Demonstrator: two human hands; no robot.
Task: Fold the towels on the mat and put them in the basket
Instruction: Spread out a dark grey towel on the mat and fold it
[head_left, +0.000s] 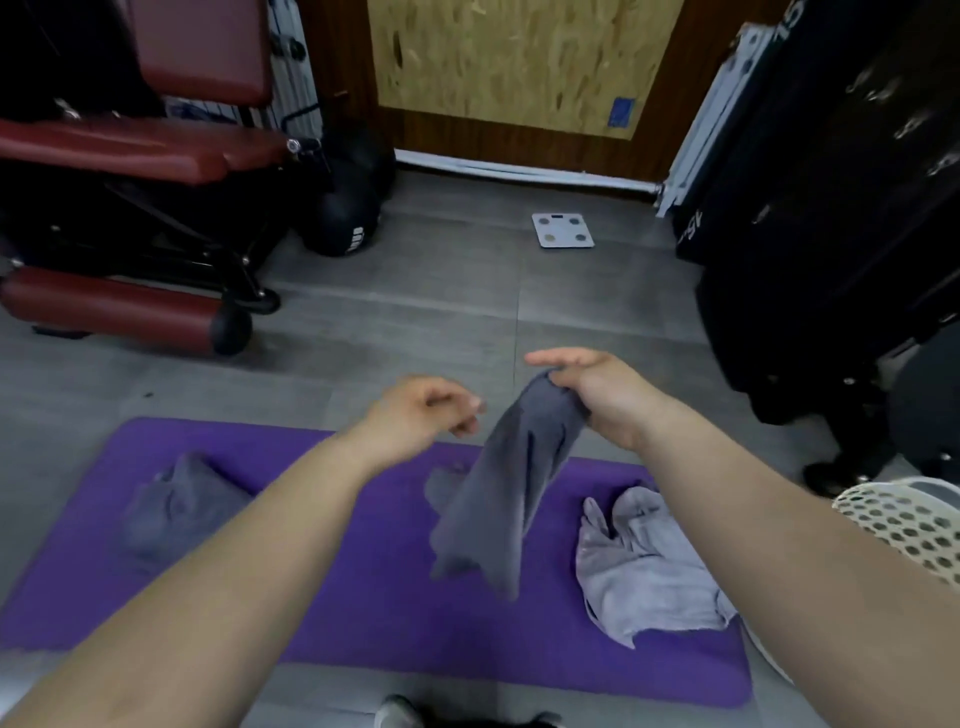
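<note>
Bare forearms stretch over the purple foam mat (363, 597). Fingers of the right hand (597, 395) grip the bunched top of a dark grey towel (493, 499) hanging limp above it. The left hand (421, 410), loosely curled, holds nothing. A perforated white basket (904, 525) sits rightward.

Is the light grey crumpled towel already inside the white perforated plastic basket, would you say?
No, the light grey crumpled towel lies on the purple foam mat, outside the white perforated plastic basket.
</note>
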